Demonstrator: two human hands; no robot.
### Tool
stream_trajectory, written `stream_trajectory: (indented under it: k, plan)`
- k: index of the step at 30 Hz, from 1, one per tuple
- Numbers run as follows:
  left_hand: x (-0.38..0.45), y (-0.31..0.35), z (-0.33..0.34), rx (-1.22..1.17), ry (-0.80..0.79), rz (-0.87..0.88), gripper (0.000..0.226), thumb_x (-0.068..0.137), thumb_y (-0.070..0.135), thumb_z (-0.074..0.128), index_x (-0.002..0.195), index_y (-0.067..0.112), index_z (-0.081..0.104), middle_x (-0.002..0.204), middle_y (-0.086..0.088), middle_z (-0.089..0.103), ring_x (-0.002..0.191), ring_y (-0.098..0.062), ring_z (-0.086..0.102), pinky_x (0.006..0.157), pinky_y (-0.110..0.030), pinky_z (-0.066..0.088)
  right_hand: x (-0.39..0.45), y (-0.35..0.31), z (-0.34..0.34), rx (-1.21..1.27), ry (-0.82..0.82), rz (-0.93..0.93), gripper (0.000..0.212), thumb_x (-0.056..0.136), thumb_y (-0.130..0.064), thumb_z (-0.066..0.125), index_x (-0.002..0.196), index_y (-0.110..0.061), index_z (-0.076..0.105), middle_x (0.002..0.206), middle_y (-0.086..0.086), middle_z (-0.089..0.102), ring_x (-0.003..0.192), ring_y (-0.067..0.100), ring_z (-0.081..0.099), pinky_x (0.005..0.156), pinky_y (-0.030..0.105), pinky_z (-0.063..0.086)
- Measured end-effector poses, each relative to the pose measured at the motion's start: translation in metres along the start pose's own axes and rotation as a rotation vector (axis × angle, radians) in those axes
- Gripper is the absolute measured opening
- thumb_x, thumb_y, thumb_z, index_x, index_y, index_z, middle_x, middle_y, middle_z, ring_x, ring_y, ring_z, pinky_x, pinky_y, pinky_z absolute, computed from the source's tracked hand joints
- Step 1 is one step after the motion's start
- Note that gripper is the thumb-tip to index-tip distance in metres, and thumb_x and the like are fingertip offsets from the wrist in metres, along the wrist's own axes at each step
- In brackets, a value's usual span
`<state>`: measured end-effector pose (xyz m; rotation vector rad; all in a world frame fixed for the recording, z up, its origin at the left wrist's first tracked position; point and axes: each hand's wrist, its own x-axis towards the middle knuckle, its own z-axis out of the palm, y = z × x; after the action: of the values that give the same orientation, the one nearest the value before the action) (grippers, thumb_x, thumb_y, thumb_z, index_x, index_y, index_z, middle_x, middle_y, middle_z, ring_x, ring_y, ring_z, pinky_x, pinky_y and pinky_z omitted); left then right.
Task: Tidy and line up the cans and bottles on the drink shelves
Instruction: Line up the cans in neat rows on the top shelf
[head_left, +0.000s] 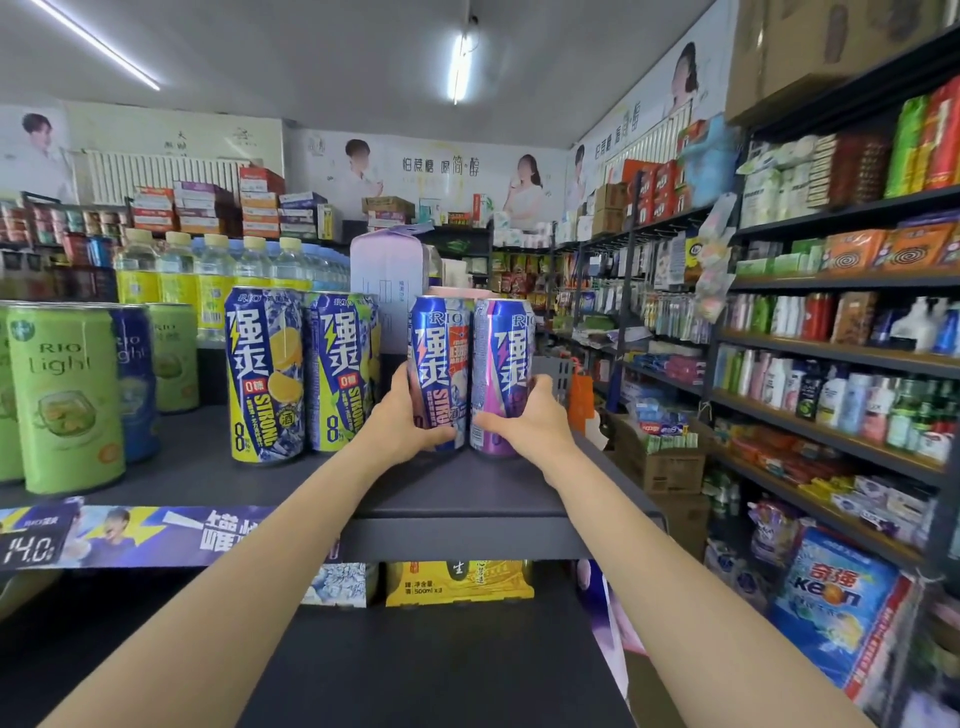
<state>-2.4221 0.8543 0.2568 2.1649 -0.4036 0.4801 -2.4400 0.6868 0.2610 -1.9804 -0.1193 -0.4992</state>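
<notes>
two tall cans are held upright side by side on the dark shelf (467, 493), near its right end. the blue and white can (441, 358) is gripped low down by the left hand (410, 415), whose thumb is wrapped across the front of the can and whose fingers are curled round its left side. the purple can (503, 364) is gripped low down by the right hand (530, 421), with the thumb laid across the lower front and the fingers curled round the right side. the two cans are touching or very nearly touching each other, and the hands are close together, one on either flank of the pair, each clamped on its own can. both bases appear to be on the shelf, though they are partly hidden by the hands.

just to the left of the held pair, two yellow and blue cans (267, 374) are standing upright next to each other. further left, well apart from the hands, green cans (65, 395) and a dark blue can (136, 379) are standing near the shelf's front edge. behind them a row of clear bottles with yellow labels (213, 275) is lined up, and a pale carton (387, 270) is set behind the held cans. a price strip (130, 535) is fixed along the shelf front.
</notes>
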Motion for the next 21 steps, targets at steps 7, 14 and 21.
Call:
stream_trajectory:
  k: [7, 14, 21]
  plan:
    - [-0.005, 0.009, 0.0, 0.126, 0.017, 0.007, 0.088, 0.077, 0.019, 0.075, 0.142, 0.01, 0.016, 0.136, -0.008, 0.049, 0.121, -0.024, 0.05, 0.1, -0.031, 0.037, 0.008, 0.004, 0.006, -0.055, -0.005, -0.035, 0.06, 0.079, -0.024, 0.074, 0.118, -0.006, 0.032, 0.133, 0.012, 0.049, 0.12, 0.027, 0.051, 0.096, 0.034, 0.042]
    - [-0.027, 0.014, -0.033, 0.29, 0.166, 0.127, 0.046, 0.086, 0.017, 0.063, 0.129, 0.007, 0.047, 0.116, -0.009, 0.062, 0.095, -0.022, 0.063, 0.086, -0.03, 0.048, 0.004, -0.002, 0.004, -0.095, 0.024, -0.029, 0.072, 0.077, -0.027, 0.077, 0.128, -0.004, 0.031, 0.136, 0.014, 0.044, 0.123, 0.027, 0.047, 0.097, 0.033, 0.04]
    - [-0.054, -0.017, -0.097, 0.274, 0.759, 0.189, 0.045, 0.082, 0.012, 0.066, 0.122, 0.003, 0.047, 0.113, -0.015, 0.048, 0.1, -0.027, 0.045, 0.086, -0.032, 0.037, -0.02, -0.049, 0.023, -0.19, 0.426, -0.44, 0.051, 0.081, -0.019, 0.07, 0.122, -0.004, 0.045, 0.125, 0.013, 0.043, 0.117, 0.022, 0.041, 0.088, 0.014, 0.024]
